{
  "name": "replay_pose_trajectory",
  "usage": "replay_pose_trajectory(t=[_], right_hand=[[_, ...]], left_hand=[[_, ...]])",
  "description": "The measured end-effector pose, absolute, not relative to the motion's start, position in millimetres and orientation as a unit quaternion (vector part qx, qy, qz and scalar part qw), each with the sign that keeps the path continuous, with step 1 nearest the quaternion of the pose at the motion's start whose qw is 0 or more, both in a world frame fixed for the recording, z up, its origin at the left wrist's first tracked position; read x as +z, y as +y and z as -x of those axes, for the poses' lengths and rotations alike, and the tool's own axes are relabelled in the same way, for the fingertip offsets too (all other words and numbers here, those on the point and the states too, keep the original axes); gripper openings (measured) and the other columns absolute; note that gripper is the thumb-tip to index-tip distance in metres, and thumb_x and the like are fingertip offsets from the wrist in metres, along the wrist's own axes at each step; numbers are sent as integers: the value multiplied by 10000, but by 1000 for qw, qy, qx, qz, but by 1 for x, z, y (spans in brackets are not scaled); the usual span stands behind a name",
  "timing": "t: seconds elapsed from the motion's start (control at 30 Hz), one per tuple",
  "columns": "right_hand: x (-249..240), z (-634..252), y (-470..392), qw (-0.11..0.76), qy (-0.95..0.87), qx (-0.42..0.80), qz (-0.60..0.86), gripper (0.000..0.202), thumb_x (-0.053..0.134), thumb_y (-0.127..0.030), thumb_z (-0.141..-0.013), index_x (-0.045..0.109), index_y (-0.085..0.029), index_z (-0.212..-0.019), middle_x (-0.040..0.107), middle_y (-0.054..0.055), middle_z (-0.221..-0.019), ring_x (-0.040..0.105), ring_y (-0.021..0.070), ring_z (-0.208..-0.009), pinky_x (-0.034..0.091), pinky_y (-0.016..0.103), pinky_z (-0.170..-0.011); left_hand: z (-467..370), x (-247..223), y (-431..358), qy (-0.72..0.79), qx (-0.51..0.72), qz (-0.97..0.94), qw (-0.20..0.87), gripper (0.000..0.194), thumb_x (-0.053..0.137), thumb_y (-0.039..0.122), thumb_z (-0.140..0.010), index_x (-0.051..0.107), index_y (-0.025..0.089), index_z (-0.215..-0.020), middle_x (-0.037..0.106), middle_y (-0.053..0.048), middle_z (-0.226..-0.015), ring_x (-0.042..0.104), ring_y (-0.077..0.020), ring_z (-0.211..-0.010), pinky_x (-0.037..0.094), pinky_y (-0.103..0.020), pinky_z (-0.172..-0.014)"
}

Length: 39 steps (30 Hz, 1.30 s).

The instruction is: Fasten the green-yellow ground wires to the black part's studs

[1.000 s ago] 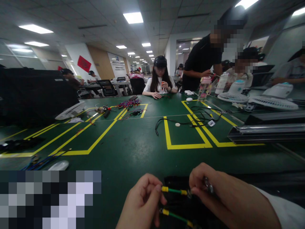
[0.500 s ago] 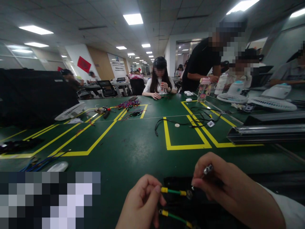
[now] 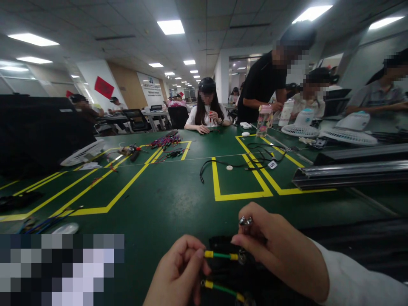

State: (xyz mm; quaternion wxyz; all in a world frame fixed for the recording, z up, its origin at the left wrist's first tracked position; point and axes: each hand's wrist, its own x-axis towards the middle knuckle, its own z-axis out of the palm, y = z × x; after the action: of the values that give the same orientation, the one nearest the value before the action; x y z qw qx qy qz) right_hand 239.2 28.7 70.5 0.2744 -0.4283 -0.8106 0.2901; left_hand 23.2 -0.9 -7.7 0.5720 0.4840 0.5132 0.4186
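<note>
Ahead, blk cable point(image 3: 251, 168); L hand point(image 3: 181, 268) prob. hides wire point(image 3: 221, 255) tip.

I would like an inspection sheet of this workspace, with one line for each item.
Surface: green table, marked with yellow tape.
Work pieces: short green wire, yellow at both ends; a similar wire nearer.
Clutter: white fans, a bottle.
Left hand: pinches the short green wire's left end.
Right hand: holds a small shiny metal piece.
Cables: black cable, looped; multicoloured wire bundle farther left.
Surroundings: seated person opposite; standing person in black.
</note>
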Motion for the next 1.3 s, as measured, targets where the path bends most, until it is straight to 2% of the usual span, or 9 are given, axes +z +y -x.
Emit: replay_pose_trajectory(t=[0.2, 0.33, 0.47, 0.57, 0.7, 0.8, 1.1, 1.3], right_hand=[[84, -258, 34, 329, -780, 332, 415, 77, 465, -183, -943, 426, -246, -921, 537, -33, -758, 544, 144, -610, 435, 267, -543], [85, -277, 42, 303, -777, 412, 367, 70, 399, -173, -962, 424, -238, -962, 576, 13, -922, 617, 129, -667, 531, 284, -613], [78, -281, 45, 254, -792, 438, 341, 26, 449, -207, -961, 475, -207, -966, 609, 37, -895, 646, 157, -725, 541, 310, -666], [72, -278, 43, 228, -805, 428, 342, 35, 477, -211, -944, 509, -201, -935, 623, 41, -846, 629, 173, -688, 524, 320, -626], [68, -277, 39, 226, -829, 361, 361, 83, 472, -168, -916, 533, -220, -937, 616, 23, -811, 587, 195, -703, 488, 368, -675], [68, -277, 39, 220, -844, 329, 363, 112, 451, -165, -915, 532, -238, -939, 612, 7, -812, 574, 190, -700, 478, 343, -651], [64, -275, 39, 210, -851, 323, 356, 115, 473, -158, -905, 540, -247, -934, 627, 9, -848, 590, 195, -746, 478, 338, -689], [62, -276, 39, 221, -852, 323, 348, 172, 496, -94, -883, 554, -246, -937, 657, 10, -888, 621, 188, -782, 486, 324, -727]], left_hand=[[-25, -2, -3, 525, 416, -479, 568, 290, 605, 465, -851, 536, 184, -827, 659, 33, -623, 451, -26, -318, 272, -124, -338], [-25, -1, -3, 519, 417, -475, 576, 280, 601, 454, -856, 534, 185, -824, 657, 36, -621, 453, -24, -321, 264, -124, -343], [-24, -3, -2, 519, 416, -470, 580, 275, 600, 449, -858, 526, 187, -824, 662, 33, -615, 444, -19, -317, 238, -121, -337], [-24, -3, -2, 522, 416, -467, 580, 278, 604, 451, -857, 522, 187, -825, 666, 30, -620, 448, -19, -331, 245, -118, -340], [-25, -2, -1, 531, 415, -466, 573, 298, 604, 476, -856, 535, 188, -820, 661, 29, -618, 441, -23, -343, 254, -129, -351], [-26, -2, -1, 532, 417, -461, 576, 325, 612, 503, -844, 541, 188, -809, 649, 35, -607, 435, -24, -344, 265, -131, -352], [-25, -2, -2, 536, 410, -457, 580, 303, 612, 477, -849, 532, 186, -830, 662, 30, -621, 453, -26, -345, 280, -122, -353], [-24, -2, 0, 531, 407, -462, 582, 292, 603, 466, -855, 533, 183, -834, 665, 28, -622, 456, -26, -338, 278, -122, -349]])
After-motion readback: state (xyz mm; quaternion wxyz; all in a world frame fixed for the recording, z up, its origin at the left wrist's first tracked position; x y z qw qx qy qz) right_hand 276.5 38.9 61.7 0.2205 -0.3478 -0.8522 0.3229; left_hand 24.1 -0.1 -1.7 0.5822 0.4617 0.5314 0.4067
